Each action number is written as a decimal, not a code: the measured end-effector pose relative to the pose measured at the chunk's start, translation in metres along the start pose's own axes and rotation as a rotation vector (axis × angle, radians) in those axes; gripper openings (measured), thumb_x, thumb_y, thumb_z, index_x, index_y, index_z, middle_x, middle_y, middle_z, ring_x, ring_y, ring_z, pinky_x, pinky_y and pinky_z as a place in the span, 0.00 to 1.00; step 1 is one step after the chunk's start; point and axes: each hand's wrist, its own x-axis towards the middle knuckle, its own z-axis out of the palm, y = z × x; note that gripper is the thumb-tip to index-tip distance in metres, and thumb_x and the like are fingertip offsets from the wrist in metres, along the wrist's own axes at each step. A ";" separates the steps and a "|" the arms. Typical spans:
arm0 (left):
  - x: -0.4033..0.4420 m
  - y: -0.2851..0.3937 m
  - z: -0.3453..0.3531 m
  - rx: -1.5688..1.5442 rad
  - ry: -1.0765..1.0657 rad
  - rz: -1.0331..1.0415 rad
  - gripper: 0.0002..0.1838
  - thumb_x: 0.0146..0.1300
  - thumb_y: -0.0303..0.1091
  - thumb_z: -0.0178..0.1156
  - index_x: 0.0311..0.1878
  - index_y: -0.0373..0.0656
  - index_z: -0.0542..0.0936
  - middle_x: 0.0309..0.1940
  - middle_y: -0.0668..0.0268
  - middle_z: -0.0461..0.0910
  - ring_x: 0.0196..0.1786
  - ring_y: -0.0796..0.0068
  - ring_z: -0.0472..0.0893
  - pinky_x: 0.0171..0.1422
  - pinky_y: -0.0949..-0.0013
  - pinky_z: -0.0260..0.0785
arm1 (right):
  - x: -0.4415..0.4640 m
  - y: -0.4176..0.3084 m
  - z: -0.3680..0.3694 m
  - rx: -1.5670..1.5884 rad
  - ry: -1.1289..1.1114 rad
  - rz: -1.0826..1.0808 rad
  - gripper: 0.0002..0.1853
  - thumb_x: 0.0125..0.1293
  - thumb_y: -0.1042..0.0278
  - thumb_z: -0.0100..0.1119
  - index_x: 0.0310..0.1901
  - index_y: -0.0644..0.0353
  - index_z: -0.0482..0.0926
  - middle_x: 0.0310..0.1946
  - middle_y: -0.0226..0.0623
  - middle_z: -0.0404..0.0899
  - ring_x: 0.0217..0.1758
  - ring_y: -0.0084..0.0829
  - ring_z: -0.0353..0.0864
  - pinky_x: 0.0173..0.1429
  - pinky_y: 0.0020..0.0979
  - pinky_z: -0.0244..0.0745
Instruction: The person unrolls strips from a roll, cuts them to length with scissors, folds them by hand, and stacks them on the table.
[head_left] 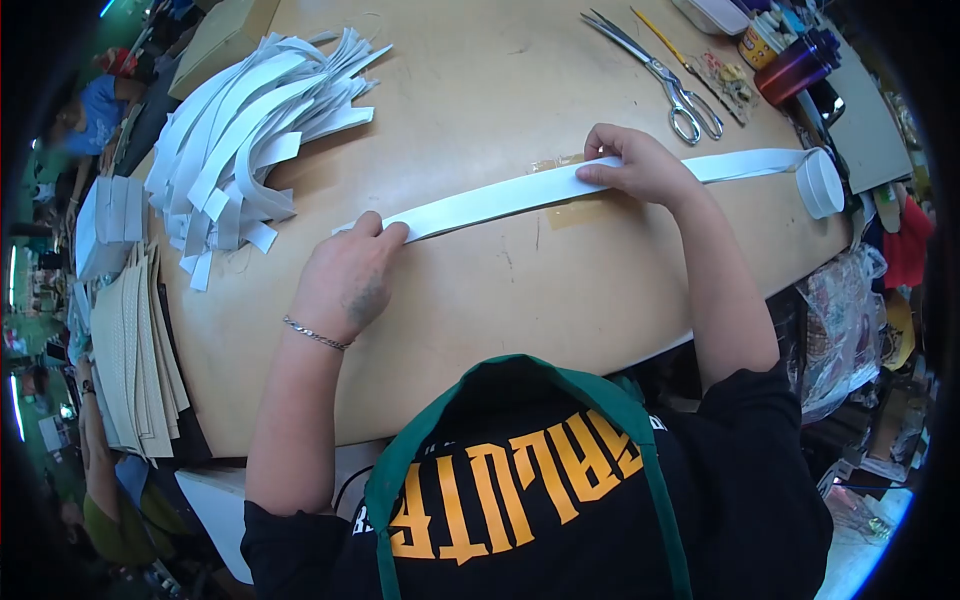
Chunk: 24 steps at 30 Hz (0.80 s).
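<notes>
As I watch remotely, the left hand point(345, 275) and right hand point(645, 168) hold a strip point(490, 203), likely keeping it straight between them.

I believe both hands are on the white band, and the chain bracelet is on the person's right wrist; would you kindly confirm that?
Not quite: the head view shows the chain bracelet on the left wrist. The rest stands: the left hand and the right hand are both on the white band.
</notes>
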 end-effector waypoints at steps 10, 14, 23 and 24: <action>0.007 0.010 -0.021 0.065 -0.212 0.008 0.23 0.54 0.23 0.50 0.54 0.50 0.76 0.35 0.58 0.74 0.36 0.58 0.78 0.41 0.60 0.72 | 0.003 -0.009 0.000 -0.092 -0.006 0.056 0.14 0.53 0.62 0.68 0.31 0.60 0.74 0.28 0.36 0.77 0.32 0.29 0.74 0.38 0.30 0.68; 0.025 0.027 -0.018 0.269 -0.188 0.031 0.19 0.57 0.26 0.51 0.52 0.46 0.77 0.36 0.59 0.75 0.39 0.59 0.79 0.44 0.62 0.72 | 0.002 -0.016 -0.004 -0.112 -0.070 0.115 0.14 0.53 0.61 0.66 0.36 0.60 0.76 0.36 0.41 0.79 0.42 0.37 0.78 0.45 0.34 0.71; 0.091 0.088 0.043 -0.005 0.222 -0.228 0.29 0.67 0.54 0.44 0.68 0.54 0.61 0.70 0.55 0.52 0.74 0.49 0.47 0.61 0.26 0.48 | 0.005 -0.009 -0.002 -0.135 -0.045 0.051 0.14 0.52 0.61 0.66 0.35 0.59 0.76 0.34 0.40 0.79 0.39 0.35 0.77 0.43 0.34 0.71; 0.092 0.086 0.045 0.010 0.197 -0.265 0.30 0.67 0.56 0.44 0.69 0.56 0.60 0.71 0.55 0.51 0.74 0.48 0.46 0.62 0.25 0.47 | 0.004 -0.008 0.001 -0.139 -0.019 0.033 0.14 0.52 0.62 0.67 0.33 0.60 0.75 0.31 0.38 0.79 0.36 0.33 0.76 0.41 0.32 0.70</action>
